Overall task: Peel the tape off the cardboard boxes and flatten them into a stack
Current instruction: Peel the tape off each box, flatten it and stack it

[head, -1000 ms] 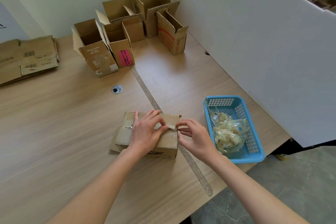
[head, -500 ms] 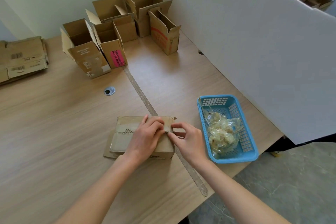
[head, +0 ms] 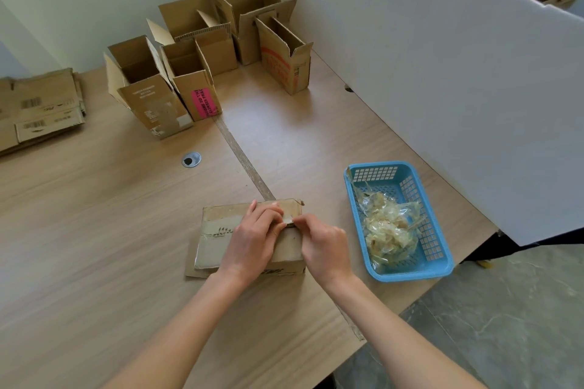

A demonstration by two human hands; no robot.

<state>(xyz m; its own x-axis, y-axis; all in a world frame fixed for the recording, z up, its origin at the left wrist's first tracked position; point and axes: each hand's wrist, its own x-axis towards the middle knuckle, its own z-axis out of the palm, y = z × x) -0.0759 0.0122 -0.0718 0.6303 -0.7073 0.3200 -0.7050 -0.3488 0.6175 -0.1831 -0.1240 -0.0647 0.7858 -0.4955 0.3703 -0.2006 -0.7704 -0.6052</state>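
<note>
A closed cardboard box [head: 249,237] lies flat on the table [head: 94,230], near its front edge and just left of a blue basket [head: 442,265] that holds a heap of crumpled tape scraps [head: 390,227]. The left hand [head: 252,238] rests on top of the box with its fingers curled over the tape seam, pressing the box down, while the right hand [head: 325,246] meets it at the box's right end, its fingertips pinching what looks like a lifted end of the tape [head: 289,222], though the piece is too small to be sure. The step in hand seems to be starting the peel on this box; next, the right hand would need to draw the strip back along the seam while the left keeps the box steady, then drop the strip into the basket. Several open boxes [head: 189,73] wait at the far end of the table, and a flattened stack [head: 41,107] sits at the far left.
</note>
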